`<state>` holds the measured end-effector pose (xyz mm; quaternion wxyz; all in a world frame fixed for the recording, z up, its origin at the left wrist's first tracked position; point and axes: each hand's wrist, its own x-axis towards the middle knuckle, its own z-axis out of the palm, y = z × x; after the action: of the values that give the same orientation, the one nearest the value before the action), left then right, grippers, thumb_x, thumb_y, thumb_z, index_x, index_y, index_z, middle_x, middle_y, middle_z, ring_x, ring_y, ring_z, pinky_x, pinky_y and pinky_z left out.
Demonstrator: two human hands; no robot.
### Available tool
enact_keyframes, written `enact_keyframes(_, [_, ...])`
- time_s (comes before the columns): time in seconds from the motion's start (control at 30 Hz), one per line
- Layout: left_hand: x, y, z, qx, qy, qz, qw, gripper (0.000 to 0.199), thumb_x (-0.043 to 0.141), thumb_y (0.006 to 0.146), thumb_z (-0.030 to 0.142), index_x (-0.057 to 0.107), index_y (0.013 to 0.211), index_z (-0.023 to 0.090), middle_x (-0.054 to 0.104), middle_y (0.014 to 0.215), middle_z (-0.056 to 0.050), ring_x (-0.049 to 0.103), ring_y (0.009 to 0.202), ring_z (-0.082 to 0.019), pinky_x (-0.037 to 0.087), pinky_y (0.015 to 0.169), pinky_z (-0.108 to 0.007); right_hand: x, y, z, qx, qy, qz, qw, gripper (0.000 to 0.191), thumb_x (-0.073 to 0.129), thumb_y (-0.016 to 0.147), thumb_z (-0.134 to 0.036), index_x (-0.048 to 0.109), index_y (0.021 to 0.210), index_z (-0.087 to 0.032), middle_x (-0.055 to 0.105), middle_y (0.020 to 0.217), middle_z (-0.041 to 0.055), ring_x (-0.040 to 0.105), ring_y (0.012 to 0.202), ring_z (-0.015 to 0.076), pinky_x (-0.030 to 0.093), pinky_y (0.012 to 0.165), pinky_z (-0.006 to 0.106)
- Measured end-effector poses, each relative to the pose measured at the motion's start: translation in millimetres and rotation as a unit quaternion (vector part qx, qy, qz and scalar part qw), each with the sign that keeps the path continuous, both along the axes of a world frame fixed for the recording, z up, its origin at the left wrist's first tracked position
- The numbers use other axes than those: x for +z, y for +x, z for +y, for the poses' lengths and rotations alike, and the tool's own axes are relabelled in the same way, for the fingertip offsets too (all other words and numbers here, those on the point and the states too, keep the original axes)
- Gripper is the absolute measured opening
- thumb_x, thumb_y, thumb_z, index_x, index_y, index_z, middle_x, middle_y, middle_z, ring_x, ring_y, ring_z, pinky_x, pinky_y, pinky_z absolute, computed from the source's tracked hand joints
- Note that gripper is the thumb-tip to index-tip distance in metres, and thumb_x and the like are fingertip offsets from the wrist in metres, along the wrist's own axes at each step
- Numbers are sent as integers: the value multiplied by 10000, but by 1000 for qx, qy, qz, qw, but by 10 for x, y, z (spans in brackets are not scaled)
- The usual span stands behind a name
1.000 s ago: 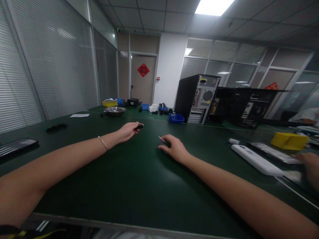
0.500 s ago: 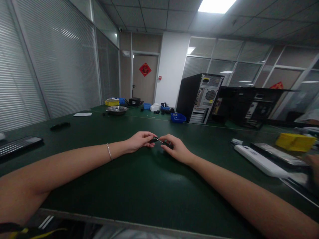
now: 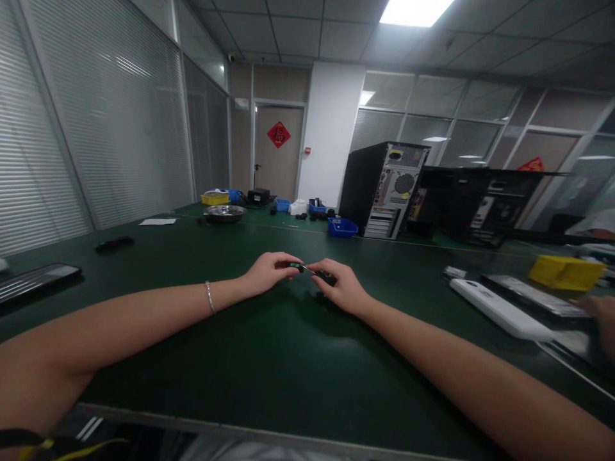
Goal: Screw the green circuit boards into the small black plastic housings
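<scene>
Above the green table (image 3: 288,371), my left hand (image 3: 269,272) pinches a small dark part with a green face, like a little circuit board (image 3: 296,266), between thumb and fingers. My right hand (image 3: 343,286) is closed around the black handle of a small screwdriver (image 3: 327,278). The thin metal shaft points left, and its tip meets or nearly meets the board; contact is too small to make out. A silvery bracelet circles my left wrist.
Computer towers (image 3: 382,189) and a blue bin (image 3: 343,226) stand at the back. A metal bowl (image 3: 225,214) is back left, a dark flat device (image 3: 38,282) at left. To the right are a white case (image 3: 500,309), a yellow box (image 3: 567,273) and another person's hand (image 3: 603,314).
The small part in my left hand has turned, so its green face now shows. My right hand and the screwdriver stay nearly in place. The other person's hand at right has shifted slightly.
</scene>
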<state>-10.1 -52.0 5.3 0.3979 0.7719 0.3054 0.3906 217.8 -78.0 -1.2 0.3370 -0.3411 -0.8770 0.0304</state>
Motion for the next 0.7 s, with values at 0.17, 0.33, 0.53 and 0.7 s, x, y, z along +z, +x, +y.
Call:
enact_keyframes(0.17, [-4, 4, -16, 10, 32, 10, 999, 272, 684, 790, 255, 714, 1040, 152, 691, 945, -77, 630, 743, -177, 509, 730, -307, -6, -12, -3, -12, 10, -7, 1000, 205, 557, 951, -274, 612, 1120, -173, 651, 1092, 62, 642, 943, 198, 530, 826, 402])
enact_keyframes(0.33, [9, 13, -25, 15, 46, 17, 999, 263, 678, 790, 243, 720, 1034, 155, 694, 921, -74, 626, 724, -174, 501, 709, -292, 3, -24, -18, -22, 21, -14, 999, 207, 556, 950, -280, 615, 1122, -180, 646, 1108, 65, 637, 953, 199, 524, 835, 404])
enact_keyframes(0.53, [31, 10, -39, 22, 55, 20, 998, 235, 690, 767, 209, 738, 986, 139, 693, 901, -76, 617, 735, -179, 478, 698, -284, 3, -34, -22, -23, 32, -32, 999, 190, 555, 951, -273, 622, 1106, -186, 647, 1099, 62, 636, 938, 193, 529, 816, 389])
enact_keyframes(0.7, [32, 13, -36, 7, 31, 11, 999, 239, 673, 774, 192, 729, 994, 116, 697, 863, -73, 613, 697, -166, 489, 696, -287, 6, -30, -18, -10, 37, -28, 999, 185, 555, 951, -262, 621, 1102, -179, 647, 1094, 60, 636, 945, 195, 527, 824, 393])
